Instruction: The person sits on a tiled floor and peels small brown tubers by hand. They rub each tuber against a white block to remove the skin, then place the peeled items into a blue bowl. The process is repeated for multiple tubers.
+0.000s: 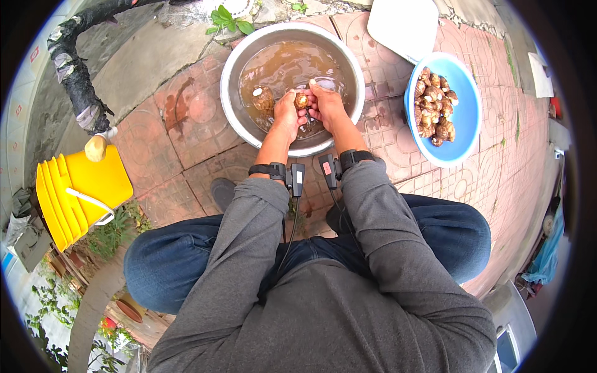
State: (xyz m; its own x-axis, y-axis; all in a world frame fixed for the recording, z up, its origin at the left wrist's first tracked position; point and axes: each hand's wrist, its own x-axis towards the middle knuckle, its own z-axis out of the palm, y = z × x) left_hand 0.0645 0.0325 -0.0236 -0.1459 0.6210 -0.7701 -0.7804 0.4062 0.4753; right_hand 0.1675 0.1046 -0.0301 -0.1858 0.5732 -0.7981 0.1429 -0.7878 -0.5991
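Observation:
Over a round metal basin (229,90) of muddy brown water, a small brown taro (301,101) with a pale cut-looking end sits between my two hands. My left hand (288,117) is closed around its left side. From the right, the fingers of my right hand (328,104) curl against the same taro, with the thumb pointing up. A larger piece of taro (263,99) shows in the water left of my hands. What else lies under the murky water is hard to make out.
To the right, a blue plastic bowl (461,121) holds several brown taros (435,109). A white board (403,25) lies behind it. At the left stands a yellow bucket (84,186) with a white handle. A black-wrapped pipe (78,81) curves above the bucket. Red patterned tiles (180,165) surround the basin.

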